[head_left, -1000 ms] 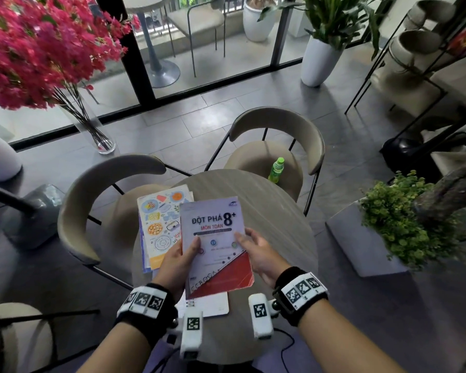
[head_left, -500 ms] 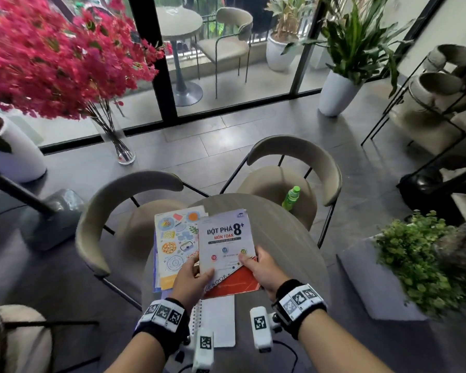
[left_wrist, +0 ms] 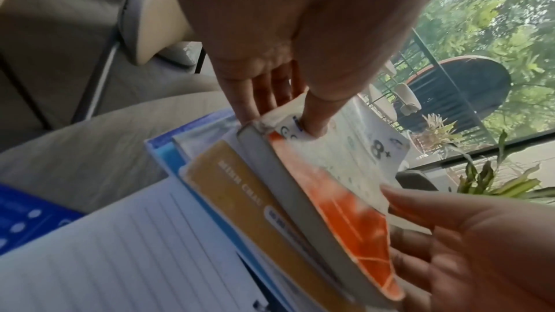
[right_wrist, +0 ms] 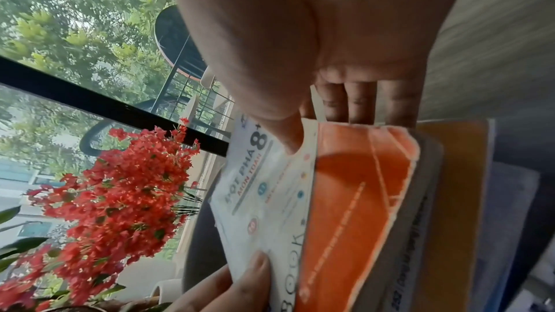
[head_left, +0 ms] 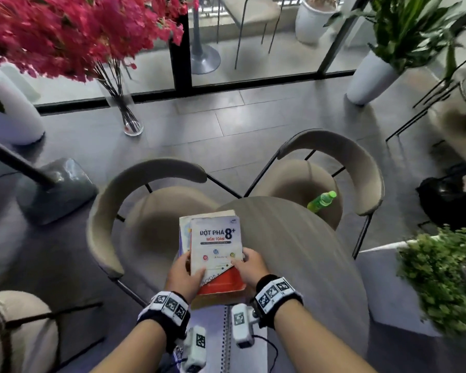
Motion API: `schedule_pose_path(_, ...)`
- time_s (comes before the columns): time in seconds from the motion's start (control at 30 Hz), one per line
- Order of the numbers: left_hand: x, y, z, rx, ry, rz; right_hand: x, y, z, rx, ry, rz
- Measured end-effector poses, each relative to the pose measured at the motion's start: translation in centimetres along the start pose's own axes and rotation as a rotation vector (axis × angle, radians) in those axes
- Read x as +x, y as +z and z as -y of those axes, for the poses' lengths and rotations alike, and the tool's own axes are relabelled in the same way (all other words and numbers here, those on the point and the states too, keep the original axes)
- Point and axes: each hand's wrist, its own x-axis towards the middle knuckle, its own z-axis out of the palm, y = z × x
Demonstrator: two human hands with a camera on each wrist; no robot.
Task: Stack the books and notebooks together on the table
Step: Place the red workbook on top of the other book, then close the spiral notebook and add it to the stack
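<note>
A white and red-orange maths book point(head_left: 216, 249) lies over the pile of books point(head_left: 184, 226) at the left edge of the round table point(head_left: 301, 254). My left hand point(head_left: 184, 273) grips its near left edge, thumb on the cover point(left_wrist: 315, 122) and fingers beneath. My right hand point(head_left: 249, 267) holds the near right edge the same way, thumb on top point(right_wrist: 285, 137). Under it sit a yellow-covered book point(left_wrist: 240, 189) and blue-edged ones point(left_wrist: 168, 151). A lined spiral notebook point(head_left: 228, 343) lies open on the table nearest me, also seen as ruled paper point(left_wrist: 120, 246).
Two beige chairs point(head_left: 156, 211) point(head_left: 331, 168) ring the far side of the table; a green bottle point(head_left: 322, 201) lies on the right one. Red flowers in a glass vase point(head_left: 127, 114) stand at the left, a green bush point(head_left: 441, 275) at the right.
Both hands have carried the maths book left and away from me, from beside the illustrated book to on top of it. The pile's colourful cover is now almost wholly covered.
</note>
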Motion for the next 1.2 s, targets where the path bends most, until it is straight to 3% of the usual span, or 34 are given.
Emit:
schedule_pose_path(0.17,0.2,-0.5,0.9,0.168,0.022,-0.040,-0.6,-1.3,-1.3,0.070,0.056,-0.036)
schedule_pose_path(0.47,-4.5,-0.8,2.3,0.084,0.084,0.041,-3.3,-4.7,-8.2,-0.009,0.199,-0.185)
schedule_pose_path(0.7,-8.0,-0.2,4.0,0.036,0.065,-0.051,-7.3,-2.8,-12.0,-0.123,0.177,-0.178)
schedule_pose_path(0.83,-10.6,1.4,7.9,-0.029,-0.066,-0.124,-9.3,-1.7,-13.9,-0.094,0.168,-0.218)
schedule_pose_path(1.0,-13.3,4.0,10.6,-0.100,-0.273,-0.095,-12.9,-1.3,-13.8,0.102,0.266,-0.225)
schedule_pose_path(1.2,-12.8,4.7,10.5,-0.063,-0.351,-0.082,-10.7,-0.8,-17.8,0.359,0.268,-0.229)
